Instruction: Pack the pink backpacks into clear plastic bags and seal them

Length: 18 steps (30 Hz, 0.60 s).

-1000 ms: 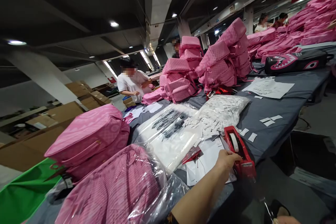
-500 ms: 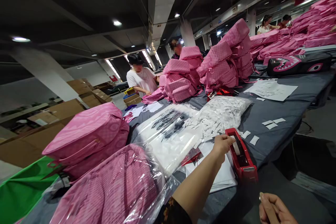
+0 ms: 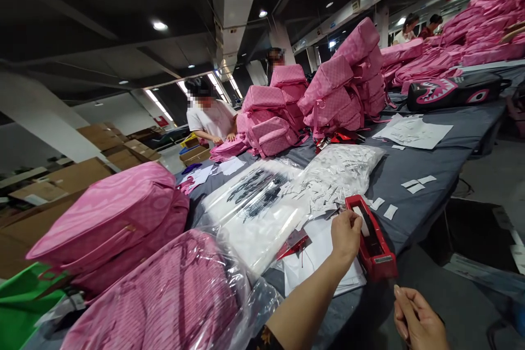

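Observation:
A red tape dispenser [image 3: 379,262] with a pale roll of tape [image 3: 362,221] stands near the table edge. My left hand [image 3: 346,234] is closed at its left side, fingertips on the rim beside the roll. Just in front of the dispenser's cutter end, my right hand [image 3: 418,317] pinches thumb and finger together on what looks like the clear tape end; the strip itself barely shows. White paper sheets [image 3: 311,254] lie under my left forearm. Beyond my left hand sits a clear bag of small white labels [image 3: 344,172], with a few loose labels [image 3: 390,211] right of the dispenser.
At the left are a pink bag [image 3: 110,213] and a plastic-wrapped pink bag [image 3: 164,295]. A stack of clear plastic bags [image 3: 250,202] lies mid-table. Pink backpacks [image 3: 270,126] are piled behind, a black shark-face bag [image 3: 455,92] at right. A co-worker [image 3: 209,115] stands across the table.
My right hand has moved slightly up and left, closer to the dispenser's cutter end. My left hand has shifted from over the roll to the dispenser's left rim. The view has turned a little.

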Available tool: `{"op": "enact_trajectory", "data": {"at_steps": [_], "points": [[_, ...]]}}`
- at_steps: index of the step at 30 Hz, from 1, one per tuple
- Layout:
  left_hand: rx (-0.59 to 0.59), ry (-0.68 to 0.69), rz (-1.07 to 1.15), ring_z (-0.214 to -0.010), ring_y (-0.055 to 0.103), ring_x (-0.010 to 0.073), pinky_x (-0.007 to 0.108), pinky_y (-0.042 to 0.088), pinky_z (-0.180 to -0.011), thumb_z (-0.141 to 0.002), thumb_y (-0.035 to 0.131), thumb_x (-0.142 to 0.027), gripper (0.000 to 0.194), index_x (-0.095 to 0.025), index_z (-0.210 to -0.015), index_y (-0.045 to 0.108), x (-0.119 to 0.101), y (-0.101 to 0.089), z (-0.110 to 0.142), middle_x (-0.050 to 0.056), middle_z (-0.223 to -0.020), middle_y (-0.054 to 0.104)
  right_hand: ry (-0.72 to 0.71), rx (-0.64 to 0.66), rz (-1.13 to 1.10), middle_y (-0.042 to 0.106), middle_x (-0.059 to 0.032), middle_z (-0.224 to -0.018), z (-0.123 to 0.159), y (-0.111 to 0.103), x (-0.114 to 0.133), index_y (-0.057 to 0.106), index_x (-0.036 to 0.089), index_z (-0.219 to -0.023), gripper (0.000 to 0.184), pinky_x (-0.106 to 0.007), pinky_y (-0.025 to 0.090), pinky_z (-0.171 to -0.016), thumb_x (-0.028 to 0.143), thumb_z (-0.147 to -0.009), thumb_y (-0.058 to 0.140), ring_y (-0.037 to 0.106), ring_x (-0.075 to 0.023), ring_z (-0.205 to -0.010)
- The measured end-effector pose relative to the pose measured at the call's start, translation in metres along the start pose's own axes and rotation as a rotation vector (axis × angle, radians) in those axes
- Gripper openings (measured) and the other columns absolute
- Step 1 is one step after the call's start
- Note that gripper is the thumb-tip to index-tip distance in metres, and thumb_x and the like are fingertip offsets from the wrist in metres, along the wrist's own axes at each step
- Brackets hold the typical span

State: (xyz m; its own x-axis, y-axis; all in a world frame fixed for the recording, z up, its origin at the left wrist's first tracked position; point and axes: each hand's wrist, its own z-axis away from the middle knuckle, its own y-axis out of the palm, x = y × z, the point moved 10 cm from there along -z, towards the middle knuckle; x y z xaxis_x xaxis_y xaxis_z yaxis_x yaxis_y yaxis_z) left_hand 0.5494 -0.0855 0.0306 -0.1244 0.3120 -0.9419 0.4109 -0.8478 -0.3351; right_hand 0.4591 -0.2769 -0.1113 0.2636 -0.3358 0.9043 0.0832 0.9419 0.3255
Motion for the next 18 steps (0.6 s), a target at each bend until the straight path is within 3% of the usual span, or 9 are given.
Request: {"op": "enact_trajectory", "data": {"at_steps": [5, 9, 18], "points": [[-0.027, 0.133, -0.227, -0.073, 0.058, 0.0176, 0.029, 0.039, -0.073, -0.087, 0.059, -0.012, 0.015, -0.020, -0.075, 0.065, -0.003, 0.006, 0.009, 0.002, -0.075, 0.066, 0.064, -0.005, -0.058, 0.044, 0.0067, -0.053, -0.003, 0.009, -0.019, 0.054, 0.018, -0.070, 0.066, -0.015, 0.018, -0.040, 0.075, -0.060, 0.084, 0.029, -0.0028, -0.042], [-0.055, 0.202, -0.334, -0.077, 0.061, 0.0188, 0.029, 0.042, -0.074, -0.091, 0.057, -0.013, 0.015, -0.021, -0.080, 0.065, -0.002, 0.008, 0.010, 0.003, -0.081, 0.068, 0.118, 0.029, -0.051, 0.042, 0.0064, -0.048, -0.005, 0.006, -0.029, 0.053, 0.018, -0.066, 0.068, -0.017, 0.020, -0.038, 0.077, -0.054, 0.085, 0.029, -0.0043, -0.039], [-0.127, 0.425, -0.566, -0.072, 0.066, 0.0160, 0.026, 0.047, -0.069, -0.095, 0.060, -0.018, 0.011, -0.022, -0.085, 0.062, 0.011, 0.011, 0.021, -0.001, -0.079, 0.069, 0.061, 0.090, 0.014, 0.049, 0.0051, -0.056, -0.009, -0.003, -0.041, 0.057, 0.019, -0.072, 0.062, -0.019, 0.027, -0.038, 0.077, -0.065, 0.078, 0.036, -0.0057, -0.040]]}}
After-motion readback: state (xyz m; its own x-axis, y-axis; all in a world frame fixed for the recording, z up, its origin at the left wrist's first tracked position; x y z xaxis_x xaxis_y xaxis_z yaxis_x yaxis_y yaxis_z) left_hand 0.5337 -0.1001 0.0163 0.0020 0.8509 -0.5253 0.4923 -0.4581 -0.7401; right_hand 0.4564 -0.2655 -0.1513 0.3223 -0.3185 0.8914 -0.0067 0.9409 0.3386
